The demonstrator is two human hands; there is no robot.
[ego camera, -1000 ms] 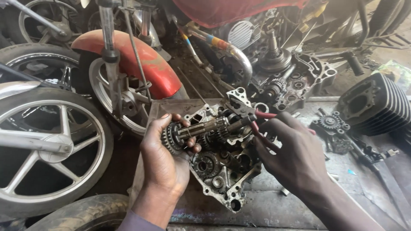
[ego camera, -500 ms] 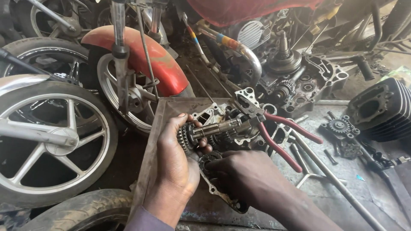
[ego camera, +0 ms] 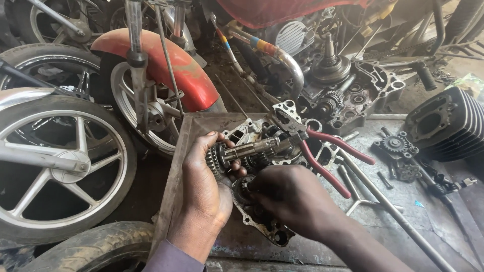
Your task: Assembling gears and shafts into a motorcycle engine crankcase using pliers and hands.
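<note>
gear shaft held over the open engine case

i see the gear shaft (ego camera: pixel 237 151) gripped in my left hand (ego camera: pixel 206 186), fingers curled shut around its gear end, lying across the engine case (ego camera: pixel 262 221). my right hand (ego camera: pixel 290 199) presses into the case, fingertips hidden, so i cannot tell their grip. red-handled pliers (ego camera: pixel 322 151) rest just beside it on the metal tray (ego camera: pixel 176 176). a red fender (ego camera: pixel 176 65) sits beyond.

A grimy metal desk (ego camera: pixel 383 221) carries a shallow tray (ego camera: pixel 176 166), red-handled pliers (ego camera: pixel 327 151), a long steel rod (ego camera: pixel 398 211), a small gear part (ego camera: pixel 396 146), a finned black cylinder (ego camera: pixel 448 126) and an open engine case (ego camera: pixel 353 95).
</note>
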